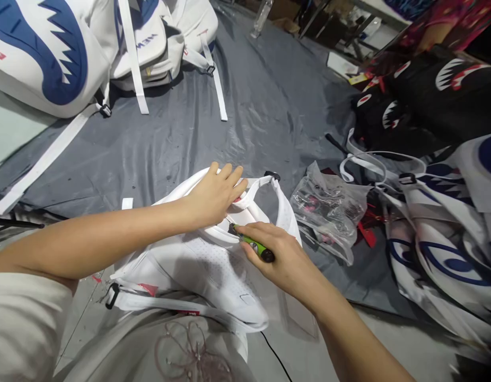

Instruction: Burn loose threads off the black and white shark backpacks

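Observation:
A white backpack (205, 260) with straps and dotted mesh padding lies tilted at the table's near edge, against my lap. My left hand (216, 196) is closed over the bag's upper part, its fingers bent near a strap and a small red label; the thumb is hidden. In my right hand (281, 254) is a tool with a green and black handle (255, 246). Its dark tip touches or nearly touches the white padding just below my left hand; the exact kind of tool is unclear. A black buckle (272, 175) sits on the strap loop beyond.
White and blue shark-pattern backpacks (70, 53) stand at the back left, straps trailing over the grey table cover (269, 106). To the right lie a clear plastic bag (329, 207) of small pieces, black bags (428, 106) and more white bags (448, 254). Another person's arm (436, 36) shows behind.

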Demonstrator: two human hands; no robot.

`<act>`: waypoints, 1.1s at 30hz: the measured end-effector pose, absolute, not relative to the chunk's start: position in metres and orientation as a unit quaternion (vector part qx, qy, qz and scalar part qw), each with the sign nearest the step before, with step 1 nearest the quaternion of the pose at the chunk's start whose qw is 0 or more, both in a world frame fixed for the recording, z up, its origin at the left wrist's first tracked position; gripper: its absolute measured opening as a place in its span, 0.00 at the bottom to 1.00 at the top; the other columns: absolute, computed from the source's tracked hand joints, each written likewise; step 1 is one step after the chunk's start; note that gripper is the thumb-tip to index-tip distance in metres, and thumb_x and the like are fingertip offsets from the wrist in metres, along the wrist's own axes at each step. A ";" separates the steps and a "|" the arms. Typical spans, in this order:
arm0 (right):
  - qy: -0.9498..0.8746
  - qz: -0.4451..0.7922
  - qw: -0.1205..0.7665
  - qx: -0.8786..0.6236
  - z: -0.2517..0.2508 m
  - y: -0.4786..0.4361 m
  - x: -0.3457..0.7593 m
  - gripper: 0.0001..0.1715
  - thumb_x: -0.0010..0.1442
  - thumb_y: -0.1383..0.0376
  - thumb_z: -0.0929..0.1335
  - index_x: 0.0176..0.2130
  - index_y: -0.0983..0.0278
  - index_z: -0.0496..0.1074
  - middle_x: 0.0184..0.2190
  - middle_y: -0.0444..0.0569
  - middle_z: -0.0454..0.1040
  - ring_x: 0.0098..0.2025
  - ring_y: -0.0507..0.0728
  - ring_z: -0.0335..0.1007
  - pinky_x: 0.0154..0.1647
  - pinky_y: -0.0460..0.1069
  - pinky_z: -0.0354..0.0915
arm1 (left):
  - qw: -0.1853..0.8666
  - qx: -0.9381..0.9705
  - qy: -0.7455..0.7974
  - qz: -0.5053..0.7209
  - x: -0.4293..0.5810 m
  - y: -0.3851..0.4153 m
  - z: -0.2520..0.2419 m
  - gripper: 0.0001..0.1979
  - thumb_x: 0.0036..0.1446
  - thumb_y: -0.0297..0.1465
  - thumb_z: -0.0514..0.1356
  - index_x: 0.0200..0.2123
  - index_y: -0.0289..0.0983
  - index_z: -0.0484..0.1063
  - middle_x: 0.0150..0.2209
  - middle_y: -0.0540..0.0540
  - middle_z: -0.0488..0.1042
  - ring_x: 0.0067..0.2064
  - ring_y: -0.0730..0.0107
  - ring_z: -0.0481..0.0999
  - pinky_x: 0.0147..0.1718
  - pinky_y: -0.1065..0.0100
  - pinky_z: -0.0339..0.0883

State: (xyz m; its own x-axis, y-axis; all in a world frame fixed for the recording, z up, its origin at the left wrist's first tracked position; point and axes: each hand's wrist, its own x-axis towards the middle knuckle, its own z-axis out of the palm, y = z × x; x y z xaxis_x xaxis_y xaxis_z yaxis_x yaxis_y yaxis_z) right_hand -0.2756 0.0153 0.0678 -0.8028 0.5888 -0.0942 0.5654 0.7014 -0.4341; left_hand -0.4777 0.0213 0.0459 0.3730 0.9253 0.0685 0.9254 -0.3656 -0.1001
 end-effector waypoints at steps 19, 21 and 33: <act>-0.940 0.168 -0.037 -0.295 0.076 0.021 -0.291 0.12 0.62 0.68 0.67 0.45 0.60 0.76 0.35 0.51 0.79 0.41 0.61 0.73 0.46 0.56 0.61 | 0.045 -0.829 -0.558 -0.016 -0.480 0.021 0.045 0.30 0.61 0.39 0.58 0.62 0.33 0.59 0.68 0.33 0.55 0.63 0.46 0.59 0.56 0.51 0.54; -0.940 0.169 -0.033 -0.295 0.076 0.021 -0.291 0.12 0.62 0.67 0.67 0.45 0.60 0.77 0.35 0.52 0.79 0.41 0.61 0.73 0.45 0.55 0.62 | 0.042 -0.826 -0.562 -0.013 -0.480 0.021 0.045 0.29 0.61 0.39 0.57 0.63 0.35 0.58 0.68 0.35 0.54 0.63 0.47 0.58 0.57 0.51 0.53; -0.940 0.146 -0.048 -0.304 0.079 0.020 -0.295 0.11 0.60 0.67 0.69 0.43 0.60 0.78 0.32 0.51 0.79 0.38 0.61 0.73 0.42 0.54 0.62 | 0.052 -0.829 -0.557 -0.005 -0.479 0.017 0.050 0.28 0.60 0.37 0.57 0.61 0.34 0.60 0.65 0.34 0.59 0.60 0.48 0.61 0.54 0.53 0.55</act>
